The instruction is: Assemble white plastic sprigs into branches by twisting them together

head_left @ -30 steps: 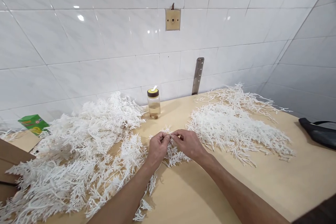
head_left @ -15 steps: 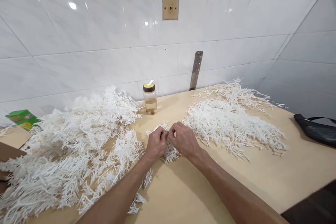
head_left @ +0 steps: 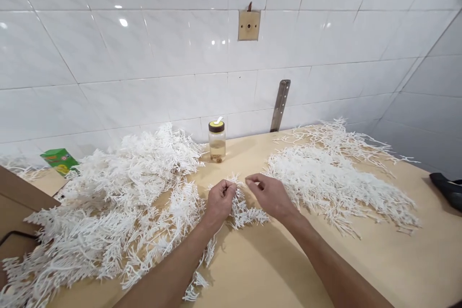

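Observation:
My left hand is closed in a pinch on a white branching plastic sprig, which hangs from the fingertips and spreads to the right over the table. My right hand is just to the right of it, its thumb and forefinger curled together. Whatever is between those fingertips, if anything, is too small to make out. A small gap separates the two hands. On the left lies a large heap of bushy white sprigs. A flatter pile of white sprigs lies to the right of my right hand.
Behind the hands stands a clear jar with a yellow-and-black lid and liquid inside. A perforated metal strip leans on the tiled wall. Thin white stems lie back right. A green box, a cardboard box and a black object sit at the sides.
My right hand has moved right, away from my left hand. More of the sprig under the hands now shows. The camera view has shifted a little left and up.

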The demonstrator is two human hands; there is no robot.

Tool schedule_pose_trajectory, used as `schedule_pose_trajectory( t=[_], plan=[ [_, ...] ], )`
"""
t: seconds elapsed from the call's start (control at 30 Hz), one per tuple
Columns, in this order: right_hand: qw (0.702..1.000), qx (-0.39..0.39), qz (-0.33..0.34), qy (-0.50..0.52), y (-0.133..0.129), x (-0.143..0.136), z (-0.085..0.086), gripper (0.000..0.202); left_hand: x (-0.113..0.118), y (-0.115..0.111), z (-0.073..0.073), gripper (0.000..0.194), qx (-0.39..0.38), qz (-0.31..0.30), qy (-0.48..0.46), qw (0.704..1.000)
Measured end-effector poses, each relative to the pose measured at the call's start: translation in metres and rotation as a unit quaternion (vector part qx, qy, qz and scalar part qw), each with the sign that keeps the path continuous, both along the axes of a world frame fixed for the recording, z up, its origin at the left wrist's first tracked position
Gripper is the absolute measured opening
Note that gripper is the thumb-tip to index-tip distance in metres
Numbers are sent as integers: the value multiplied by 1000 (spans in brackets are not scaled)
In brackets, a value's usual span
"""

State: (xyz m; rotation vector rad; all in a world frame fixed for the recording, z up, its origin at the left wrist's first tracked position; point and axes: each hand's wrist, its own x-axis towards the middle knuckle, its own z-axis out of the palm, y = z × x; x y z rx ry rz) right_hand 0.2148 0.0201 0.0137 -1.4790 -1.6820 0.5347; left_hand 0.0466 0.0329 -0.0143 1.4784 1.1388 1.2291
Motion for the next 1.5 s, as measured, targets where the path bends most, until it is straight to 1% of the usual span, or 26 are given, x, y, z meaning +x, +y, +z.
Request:
schedule_pose_trajectory(
  t=[0.07, 0.17, 0.3, 0.43, 0.57, 0.67, 0.77, 0.87, 0.93, 1.03, 1.13, 1.23, 1.3, 1.4, 1.5],
  plan=[
    [998, -39, 49, 1, -1, -14, -1, 29, 0, 1, -2, 29, 4, -1, 2, 1000],
    [995, -68, 68, -15, 1, -19, -5, 33, 1, 2, -3, 27, 9, -3, 9, 1000],
    [996, -66, 37, -49, 2, -18, -6, 29, 1, 4, -3, 25, 22, 3, 25, 999],
    [994, -54, -3, -90, -1, -23, -4, 24, 1, 6, -3, 24, 11, -3, 36, 999],
    [993, -47, 0, -110, -4, -24, -6, 25, 0, 6, -4, 24, 18, 7, 54, 998],
    [991, -23, 9, -132, -5, -23, -10, 23, 1, 4, -4, 23, 36, 18, 69, 997],
    [984, 7, 13, -178, -5, -24, -15, 20, 2, 3, -4, 21, 46, 19, 93, 994],
    [972, 16, -2, -234, -6, -28, -17, 19, 3, 3, -5, 18, 45, 18, 109, 993],
    [968, 11, -21, -252, -6, -32, -17, 18, 4, 2, -4, 17, 34, 14, 104, 994],
    [973, -8, -42, -225, -6, -38, -15, 17, 6, 0, -2, 17, 15, 18, 78, 997],
    [985, -53, -53, -153, -3, -38, -13, 15, 5, -2, -1, 18, 4, 26, 50, 998],
    [987, -83, -90, -108, 3, -24, -10, 15, 1, -2, -3, 21, 2, 37, 13, 999],
    [982, -84, -140, -99, 8, -3, -8, 14, -2, 0, -4, 23, -3, 51, -12, 999],
    [971, -17, -226, -82, 15, 34, -5, 13, -5, 2, -4, 25, -17, 52, -43, 998],
    [949, 41, -302, -88, 19, 64, -4, 14, -4, 3, -2, 28, -22, 28, -60, 998]
  ],
)
